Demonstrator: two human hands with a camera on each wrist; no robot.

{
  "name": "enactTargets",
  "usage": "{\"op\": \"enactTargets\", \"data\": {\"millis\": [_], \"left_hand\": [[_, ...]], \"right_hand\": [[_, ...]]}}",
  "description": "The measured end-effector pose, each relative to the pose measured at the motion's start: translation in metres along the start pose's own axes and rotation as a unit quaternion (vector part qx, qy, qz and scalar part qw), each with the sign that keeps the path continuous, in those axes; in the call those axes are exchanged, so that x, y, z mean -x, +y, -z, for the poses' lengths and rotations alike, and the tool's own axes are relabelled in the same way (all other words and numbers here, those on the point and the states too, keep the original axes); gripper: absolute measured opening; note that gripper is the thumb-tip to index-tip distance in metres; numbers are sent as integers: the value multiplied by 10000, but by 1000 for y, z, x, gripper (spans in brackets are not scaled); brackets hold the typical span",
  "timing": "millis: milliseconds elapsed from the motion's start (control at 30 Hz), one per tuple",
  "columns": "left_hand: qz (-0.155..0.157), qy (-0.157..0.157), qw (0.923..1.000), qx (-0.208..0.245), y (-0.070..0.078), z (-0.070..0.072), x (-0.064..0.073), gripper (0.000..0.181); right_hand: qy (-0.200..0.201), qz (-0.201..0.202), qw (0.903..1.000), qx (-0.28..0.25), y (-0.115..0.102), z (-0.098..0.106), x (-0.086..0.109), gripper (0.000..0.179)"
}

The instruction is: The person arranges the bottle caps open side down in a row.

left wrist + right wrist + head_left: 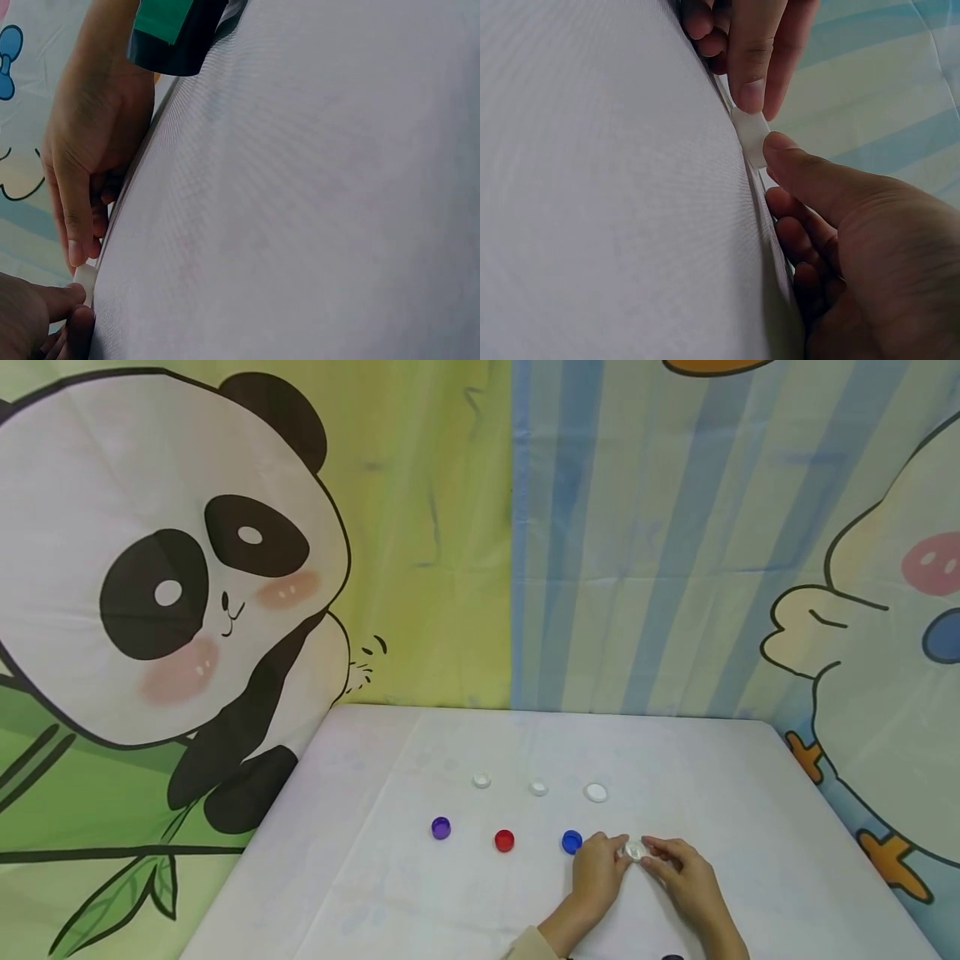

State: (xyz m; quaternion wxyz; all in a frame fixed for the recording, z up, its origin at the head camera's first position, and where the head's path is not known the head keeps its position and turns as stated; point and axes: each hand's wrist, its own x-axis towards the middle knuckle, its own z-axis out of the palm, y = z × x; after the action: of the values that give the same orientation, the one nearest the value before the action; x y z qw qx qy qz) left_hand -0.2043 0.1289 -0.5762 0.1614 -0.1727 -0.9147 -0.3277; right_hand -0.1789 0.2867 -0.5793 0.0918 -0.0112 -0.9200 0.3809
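Observation:
A small white bottle cap [635,851] is between my two hands, low at the tabletop toward the right. My left hand [597,870] pinches its left edge with thumb and finger. From the other side, the thumb and fingers of my right hand [692,887] grip the right edge. Side-on, the white cap [750,136] appears as a short ribbed band in the right wrist view, with fingertips at both ends. The left wrist view shows the cap [86,279] partly covered by fingers. A blue cap [572,842] lies right beside my left hand.
On the white table [375,893], a red cap [505,841] and a purple cap [441,828] lie left of the blue one. Behind them are three white caps [482,781], spread sideways. Printed cloth with a panda [225,610] hangs behind the table.

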Motion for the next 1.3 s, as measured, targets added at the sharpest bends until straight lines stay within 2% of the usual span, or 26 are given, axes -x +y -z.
{"op": "enactTargets", "data": {"millis": [367, 567, 800, 900, 967, 1067, 1200, 1300], "left_hand": [[18, 51, 10000, -40, 0, 2, 0, 26], [203, -166, 9994, 240, -1, 3, -1, 26], [186, -302, 9976, 600, 0, 7, 0, 23], [74, -259, 9976, 632, 0, 9, 0, 24], [-22, -243, 9972, 706, 0, 11, 0, 26], [-248, -167, 9957, 876, 0, 17, -3, 28], [-617, 9, 9922, 1080, -1, 30, -7, 29], [-876, 134, 9880, 1265, -1, 41, -11, 28]], "right_hand": [[35, 130, 9999, 38, -4, -3, -4, 37], [-11, 119, 9999, -56, -5, -3, -4, 36], [-185, -354, 9991, -152, -7, -1, 1, 38], [-143, -403, 9990, -154, -8, 0, 2, 38], [-20, -295, 9994, -162, -11, 1, 3, 36], [337, 119, 9993, -131, -19, 4, 3, 30], [766, 660, 9949, 12, -31, 10, 3, 27], [943, 872, 9917, 39, -40, 14, 1, 27]]}}
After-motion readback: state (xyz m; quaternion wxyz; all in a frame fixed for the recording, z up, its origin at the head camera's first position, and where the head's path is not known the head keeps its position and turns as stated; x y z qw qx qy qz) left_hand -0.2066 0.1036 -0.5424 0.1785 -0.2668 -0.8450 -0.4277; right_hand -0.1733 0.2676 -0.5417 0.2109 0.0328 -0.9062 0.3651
